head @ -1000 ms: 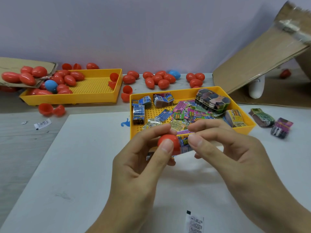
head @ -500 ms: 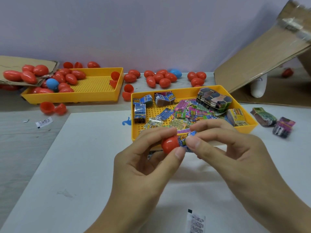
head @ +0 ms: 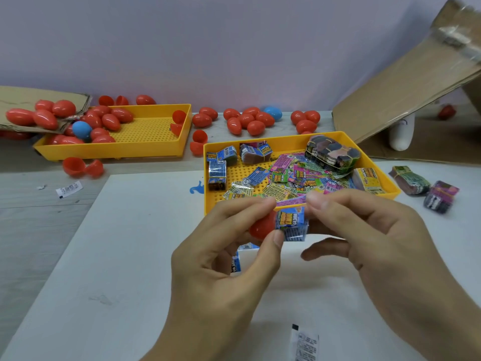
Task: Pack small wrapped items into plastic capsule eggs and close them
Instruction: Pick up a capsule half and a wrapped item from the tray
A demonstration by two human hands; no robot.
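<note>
My left hand [head: 221, 259] pinches a red capsule egg half [head: 261, 226] between thumb and forefinger, just in front of the near yellow tray [head: 260, 145]. A small blue wrapped packet [head: 291, 225] sticks out of the half's right side. My right hand [head: 364, 235] pinches that packet from the right with thumb and forefinger. The tray behind holds several more colourful wrapped packets [head: 294, 175].
A second yellow tray [head: 145, 149] at the back left holds several red eggs and a blue egg [head: 82, 129]. More red eggs [head: 247, 121] lie along the wall. Cardboard [head: 406, 92] leans at the right. Packet bundles [head: 426, 188] lie right of the tray; a white sachet [head: 304, 343] lies near me.
The red half has turned in my left hand, and the blue packet, hidden behind my fingers a second ago, now shows at its opening between both hands.
</note>
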